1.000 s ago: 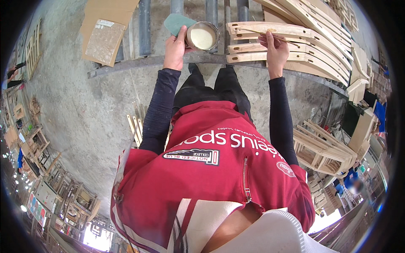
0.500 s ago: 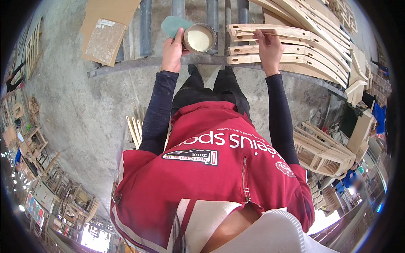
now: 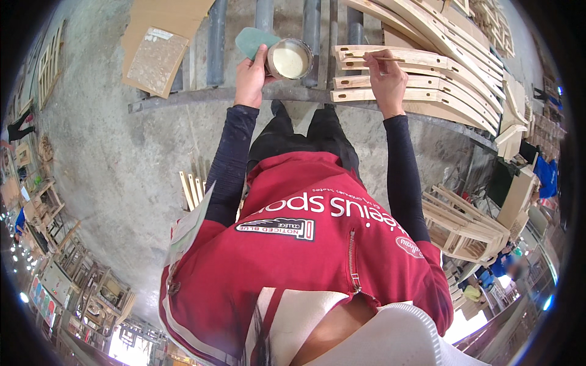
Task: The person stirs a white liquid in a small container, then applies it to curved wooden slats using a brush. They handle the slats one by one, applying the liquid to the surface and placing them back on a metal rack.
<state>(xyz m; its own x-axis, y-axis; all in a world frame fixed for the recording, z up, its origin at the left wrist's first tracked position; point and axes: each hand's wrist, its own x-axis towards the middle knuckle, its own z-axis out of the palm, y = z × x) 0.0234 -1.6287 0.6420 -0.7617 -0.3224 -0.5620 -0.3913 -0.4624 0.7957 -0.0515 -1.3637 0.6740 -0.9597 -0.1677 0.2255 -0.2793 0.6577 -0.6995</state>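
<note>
Head view showed a round cup (image 3: 311,61) of pale cream liquid (image 3: 290,63) up over the grey bars, its open top facing the camera. It looked light and fairly rigid, though the contents would probably slop if it were tipped, so the outer wall seemed the best place to grip. There the left hand (image 3: 249,78) was curled around its left side, thumb near the rim, with a flat teal piece (image 3: 256,43) jutting out beyond the fingers. The right hand (image 3: 387,79) was pinched nearly closed on a thin stick (image 3: 395,59), which was likely almost weightless, stiff but easy to snap, and best held near its middle. That stick lay over the nearby curved wooden slats (image 3: 427,96); whether it touched wood could not be told. The slats, slotted at their ends, looked hard and smooth. They rested beside grey bars (image 3: 217,43) behind a metal rail (image 3: 183,102), with cardboard (image 3: 189,12) to the left. Around stretched a concrete floor (image 3: 122,152), with wooden frames (image 3: 467,226) stacked at right.
</note>
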